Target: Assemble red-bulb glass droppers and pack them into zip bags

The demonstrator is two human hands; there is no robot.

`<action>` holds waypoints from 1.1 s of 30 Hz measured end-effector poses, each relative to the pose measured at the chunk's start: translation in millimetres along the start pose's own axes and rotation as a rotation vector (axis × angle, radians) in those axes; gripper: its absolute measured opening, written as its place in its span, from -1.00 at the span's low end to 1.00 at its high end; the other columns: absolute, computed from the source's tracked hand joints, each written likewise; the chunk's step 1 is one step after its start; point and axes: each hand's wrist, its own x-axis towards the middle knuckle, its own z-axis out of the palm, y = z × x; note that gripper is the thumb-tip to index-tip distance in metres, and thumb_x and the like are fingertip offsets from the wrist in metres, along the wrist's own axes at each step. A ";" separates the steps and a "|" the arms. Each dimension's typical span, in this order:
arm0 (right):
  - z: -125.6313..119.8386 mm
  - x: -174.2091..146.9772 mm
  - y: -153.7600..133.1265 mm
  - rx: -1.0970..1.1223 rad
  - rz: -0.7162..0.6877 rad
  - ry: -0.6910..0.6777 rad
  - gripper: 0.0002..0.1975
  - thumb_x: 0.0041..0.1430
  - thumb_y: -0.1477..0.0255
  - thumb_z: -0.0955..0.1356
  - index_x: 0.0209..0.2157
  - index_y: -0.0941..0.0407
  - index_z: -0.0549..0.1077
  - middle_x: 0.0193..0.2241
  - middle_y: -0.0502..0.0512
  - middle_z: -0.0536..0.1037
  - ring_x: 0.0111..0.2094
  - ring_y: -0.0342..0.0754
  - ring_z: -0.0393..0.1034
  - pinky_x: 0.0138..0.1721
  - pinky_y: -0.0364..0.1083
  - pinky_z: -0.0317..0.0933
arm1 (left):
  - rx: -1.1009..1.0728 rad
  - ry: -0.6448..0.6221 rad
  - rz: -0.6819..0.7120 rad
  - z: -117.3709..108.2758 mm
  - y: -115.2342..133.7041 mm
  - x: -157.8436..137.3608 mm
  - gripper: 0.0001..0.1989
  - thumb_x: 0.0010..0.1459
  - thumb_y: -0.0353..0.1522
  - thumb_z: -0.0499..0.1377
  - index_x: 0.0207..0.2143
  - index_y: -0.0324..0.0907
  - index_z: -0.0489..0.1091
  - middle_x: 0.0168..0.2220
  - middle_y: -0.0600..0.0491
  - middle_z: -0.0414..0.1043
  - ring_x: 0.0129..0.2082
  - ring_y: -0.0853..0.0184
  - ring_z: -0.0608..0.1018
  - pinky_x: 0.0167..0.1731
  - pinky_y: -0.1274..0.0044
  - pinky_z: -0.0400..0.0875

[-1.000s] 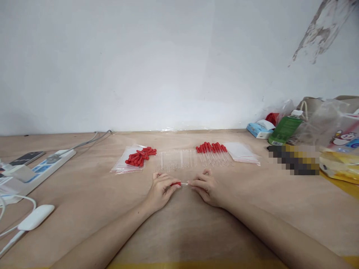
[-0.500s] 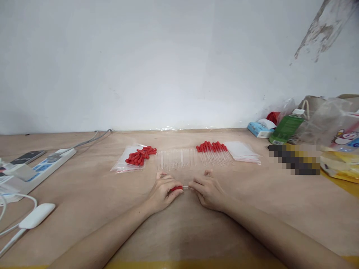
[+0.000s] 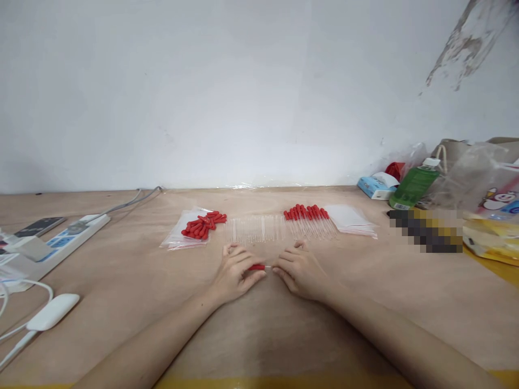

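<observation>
Between thumb and fingers my left hand (image 3: 237, 274) grips a red rubber dropper bulb (image 3: 256, 267). My right hand (image 3: 299, 273) pinches a thin clear dropper tube (image 3: 268, 267), whose end meets the bulb's mouth; how deep it sits is hidden. Beyond my left hand, loose red bulbs (image 3: 198, 227) are heaped on clear plastic bags (image 3: 172, 237). A row of bare clear tubes (image 3: 255, 228) lies ahead of both hands. To its right are several droppers (image 3: 308, 219) with red bulbs on their tubes.
More plastic zip bags (image 3: 351, 220) lie right of the droppers. A white power strip (image 3: 77, 237) with cables is at left. On the right stand a tissue box (image 3: 375, 187), a green bottle (image 3: 416, 183) and plastic bags (image 3: 466, 178). The wall bounds the table behind.
Both hands have shifted slightly away from me. Less of the tube shows between the hands, and the left fingers sit a little differently on the bulb.
</observation>
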 end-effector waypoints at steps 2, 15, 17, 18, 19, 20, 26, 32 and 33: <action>-6.8 1.5 7.2 -0.002 0.132 -0.011 -0.79 0.14 0.46 0.19 -0.42 0.11 0.44 -0.47 0.05 0.50 -0.39 -0.11 0.29 -0.20 -0.05 -0.14 | 0.104 0.105 -0.087 -6.3 -13.0 2.3 -0.67 0.06 -0.18 0.10 -0.13 -0.08 0.35 -0.19 0.01 0.43 -0.15 0.25 0.38 -0.02 0.32 -0.03; -6.5 20.4 130.1 -0.203 1.159 0.011 -0.70 0.02 0.20 0.21 -0.46 0.08 0.47 -0.46 0.10 0.50 -0.34 0.06 0.33 -0.21 0.05 -0.13 | 0.467 0.042 -0.813 -36.9 -111.9 -7.8 -0.42 0.12 -0.03 -0.14 0.17 0.01 -0.04 0.16 -0.13 0.01 0.14 -0.04 0.04 -0.02 0.04 -0.09; -0.5 20.1 131.7 -0.207 1.163 -0.007 -0.69 0.02 0.20 0.21 -0.45 0.09 0.47 -0.48 0.10 0.50 -0.35 0.06 0.33 -0.20 0.06 -0.14 | 0.484 0.033 -0.808 -33.4 -112.9 -8.8 -0.42 0.13 -0.04 -0.17 0.17 -0.02 -0.02 0.15 -0.14 0.03 0.14 -0.01 0.06 0.00 0.07 -0.09; 1.6 19.7 130.8 -0.214 1.154 -0.001 -0.69 0.03 0.20 0.21 -0.44 0.10 0.47 -0.48 0.10 0.50 -0.35 0.06 0.34 -0.20 0.06 -0.15 | 0.497 0.039 -0.799 -31.5 -113.0 -9.0 -0.42 0.13 -0.04 -0.17 0.16 -0.05 0.01 0.14 -0.15 0.04 0.13 0.01 0.08 0.02 0.10 -0.07; 3.2 19.6 128.7 -0.227 1.136 0.017 -0.68 0.04 0.21 0.20 -0.43 0.10 0.46 -0.48 0.11 0.50 -0.35 0.06 0.34 -0.19 0.06 -0.16 | 0.507 0.045 -0.786 -29.8 -112.9 -9.1 -0.42 0.13 -0.05 -0.16 0.15 -0.08 0.04 0.14 -0.15 0.04 0.12 0.02 0.10 0.02 0.14 -0.04; 4.2 19.9 125.6 -0.246 1.110 0.043 -0.68 0.06 0.21 0.19 -0.42 0.11 0.46 -0.46 0.12 0.50 -0.34 0.06 0.34 -0.19 0.07 -0.16 | 0.511 0.049 -0.771 -28.1 -112.4 -9.1 -0.42 0.12 -0.06 -0.14 0.14 -0.11 0.07 0.13 -0.16 0.04 0.11 0.02 0.12 0.03 0.18 -0.01; 10.8 38.3 88.5 -0.164 0.865 0.028 -0.69 0.09 0.25 0.17 -0.41 0.09 0.45 -0.45 0.09 0.52 -0.34 0.00 0.34 -0.16 0.05 -0.16 | 0.462 0.080 -0.743 -17.8 -99.4 -7.2 -0.42 0.08 -0.08 -0.05 0.08 -0.21 0.19 0.13 -0.19 0.01 0.08 0.00 0.16 0.00 0.26 0.11; 26.9 62.3 68.4 -0.148 0.929 -0.109 -0.73 0.03 0.29 0.22 -0.48 0.12 0.48 -0.48 0.16 0.51 -0.34 0.07 0.38 -0.17 0.09 -0.11 | 0.364 0.106 -0.756 -13.1 -79.4 -4.0 -0.35 0.05 -0.09 0.00 0.14 -0.20 0.05 0.15 -0.21 -0.07 0.10 -0.03 0.10 -0.02 0.22 0.10; 28.1 64.6 68.7 -0.149 0.943 -0.120 -0.74 0.02 0.30 0.23 -0.50 0.13 0.48 -0.49 0.18 0.51 -0.35 0.08 0.38 -0.18 0.10 -0.09 | 0.361 0.120 -0.760 -13.9 -78.0 -3.7 -0.35 0.05 -0.09 0.00 0.15 -0.21 0.03 0.15 -0.22 -0.07 0.10 -0.03 0.10 -0.02 0.22 0.10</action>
